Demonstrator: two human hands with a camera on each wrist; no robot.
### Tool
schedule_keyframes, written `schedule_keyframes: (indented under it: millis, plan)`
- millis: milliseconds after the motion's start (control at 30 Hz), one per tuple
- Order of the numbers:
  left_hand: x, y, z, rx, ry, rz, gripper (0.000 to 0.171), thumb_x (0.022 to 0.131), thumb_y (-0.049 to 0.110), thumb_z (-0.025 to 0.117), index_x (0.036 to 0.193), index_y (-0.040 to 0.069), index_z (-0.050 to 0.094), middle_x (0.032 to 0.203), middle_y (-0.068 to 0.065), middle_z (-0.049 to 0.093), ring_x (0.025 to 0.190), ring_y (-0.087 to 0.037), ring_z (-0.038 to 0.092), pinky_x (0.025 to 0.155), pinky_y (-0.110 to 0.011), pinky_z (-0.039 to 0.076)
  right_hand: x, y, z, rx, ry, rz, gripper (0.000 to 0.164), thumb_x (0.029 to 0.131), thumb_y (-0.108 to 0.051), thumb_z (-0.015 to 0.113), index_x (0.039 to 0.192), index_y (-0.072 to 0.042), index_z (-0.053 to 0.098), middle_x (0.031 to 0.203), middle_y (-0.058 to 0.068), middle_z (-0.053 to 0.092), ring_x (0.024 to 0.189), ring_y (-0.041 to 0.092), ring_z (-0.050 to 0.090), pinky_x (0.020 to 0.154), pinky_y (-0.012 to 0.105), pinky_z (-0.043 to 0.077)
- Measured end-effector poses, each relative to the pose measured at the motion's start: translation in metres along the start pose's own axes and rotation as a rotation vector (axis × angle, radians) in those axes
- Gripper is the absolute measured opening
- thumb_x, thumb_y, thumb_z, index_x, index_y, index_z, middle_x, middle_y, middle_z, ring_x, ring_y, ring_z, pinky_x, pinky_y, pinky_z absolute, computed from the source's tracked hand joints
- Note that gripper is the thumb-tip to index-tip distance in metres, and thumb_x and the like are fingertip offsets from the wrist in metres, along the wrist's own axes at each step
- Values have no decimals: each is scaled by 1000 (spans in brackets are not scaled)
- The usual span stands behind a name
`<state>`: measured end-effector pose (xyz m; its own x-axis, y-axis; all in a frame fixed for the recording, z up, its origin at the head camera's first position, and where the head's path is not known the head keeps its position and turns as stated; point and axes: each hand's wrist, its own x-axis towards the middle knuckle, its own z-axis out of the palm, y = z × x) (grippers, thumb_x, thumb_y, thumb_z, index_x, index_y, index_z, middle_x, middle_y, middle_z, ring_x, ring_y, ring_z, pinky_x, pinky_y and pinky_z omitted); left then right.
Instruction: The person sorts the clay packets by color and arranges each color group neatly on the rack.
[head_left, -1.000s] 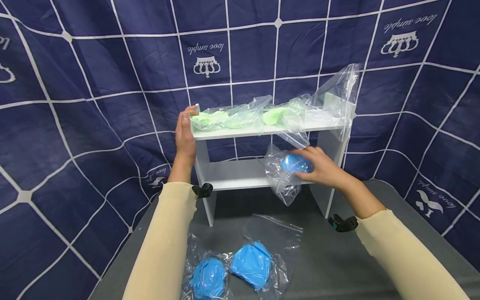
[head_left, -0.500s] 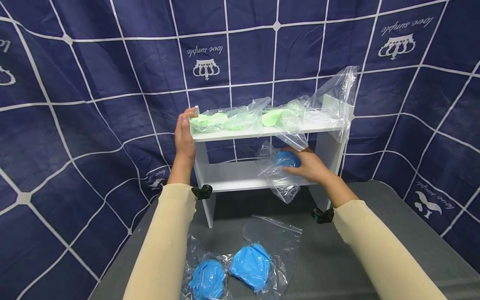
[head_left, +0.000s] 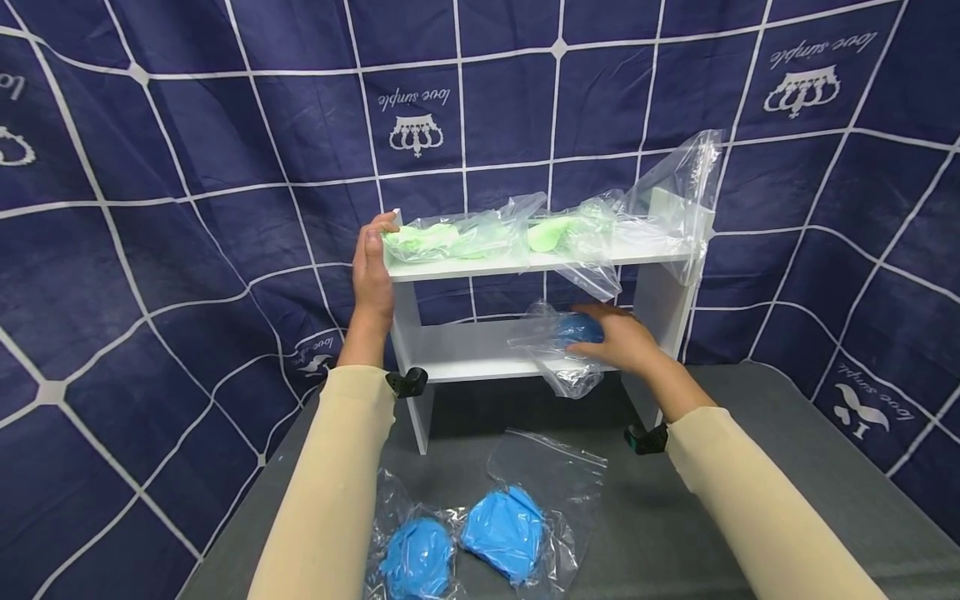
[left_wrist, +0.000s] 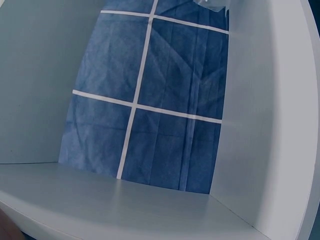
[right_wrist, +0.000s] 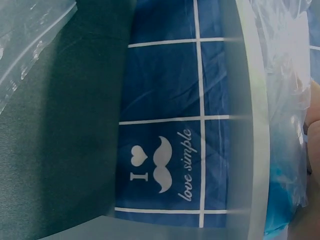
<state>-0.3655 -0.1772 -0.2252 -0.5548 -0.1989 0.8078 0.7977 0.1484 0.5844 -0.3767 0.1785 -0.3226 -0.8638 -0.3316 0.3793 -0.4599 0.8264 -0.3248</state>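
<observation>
My left hand (head_left: pixel 372 267) holds the left side panel of a small white two-tier shelf (head_left: pixel 480 367), fingers curled over the panel's top end. Under the upper board, my right hand (head_left: pixel 622 340) grips a clear plastic bag with a blue dough-like lump (head_left: pixel 581 329) inside, low over the lower board. Part of the bag hangs past that board's front edge. In the right wrist view the blue lump (right_wrist: pixel 280 205) shows at the right edge, beside the fingers. The left wrist view looks into the shelf, with its white boards (left_wrist: pixel 250 125) around the backdrop.
Bags with light green lumps (head_left: pixel 423 239) lie along the top board, one bag standing up at its right end. Two clear bags with blue lumps (head_left: pixel 504 533) lie on the dark grey table (head_left: pixel 660 517) in front. A navy checked cloth (head_left: pixel 495 108) hangs behind.
My right hand has moved left and in under the upper board with the bagged blue lump, then sunk slightly towards the lower board. My left hand stays on the side panel.
</observation>
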Motion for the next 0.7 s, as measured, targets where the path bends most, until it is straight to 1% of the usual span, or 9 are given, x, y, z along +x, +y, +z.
schedule_keyframes:
  millis: [133,200,267,300,367,433,533,700]
  plan:
    - [7,-20,-2,-3,13,19,34,103,16,27,109,-3,56,145,-21,53,144,-28,40,122,-28,25,-3,0,-2,5,28,-13,75,88,-47,72,149,-13,45,150,20,49,136,45,47,110,61,39]
    - [7,-23,-2,-1,18,34,32,104,18,29,104,8,59,143,-19,55,143,-25,43,121,-27,27,-7,0,-2,28,52,-25,74,89,-44,72,150,-13,44,150,20,49,136,45,46,110,61,38]
    - [7,-24,-2,1,20,42,30,104,19,30,102,15,59,142,-18,56,141,-23,45,120,-27,28,-12,-1,-2,61,86,-54,71,90,-40,72,149,-12,44,149,20,50,136,45,46,110,62,37]
    - [7,-24,-2,4,20,45,29,104,19,30,101,17,59,142,-18,57,141,-23,45,120,-27,28,-15,-2,-2,78,108,-73,70,90,-38,72,148,-11,45,149,19,51,136,44,46,110,62,37]
    - [7,-23,-2,1,18,50,29,104,19,30,101,16,59,142,-18,56,141,-24,45,121,-28,27,-21,-5,0,99,148,-120,67,89,-35,73,146,-10,47,148,17,52,136,43,47,110,62,36]
    - [7,-23,-2,-1,17,55,30,104,18,30,103,9,58,142,-19,56,142,-25,44,121,-28,27,-27,-7,2,119,185,-161,66,88,-32,74,144,-8,49,147,16,52,136,42,46,111,62,33]
    - [7,-24,-3,-9,15,56,30,104,18,30,104,7,58,142,-20,56,143,-26,43,122,-29,26,-34,-11,5,142,213,-190,67,86,-30,75,144,-7,49,147,16,51,136,42,43,111,63,31]
    - [7,-24,-3,1,13,54,28,103,22,30,101,19,58,142,-18,56,142,-23,44,121,-28,27,-48,-17,11,170,208,-219,71,86,-28,77,147,-8,46,150,18,47,141,42,37,112,65,27]
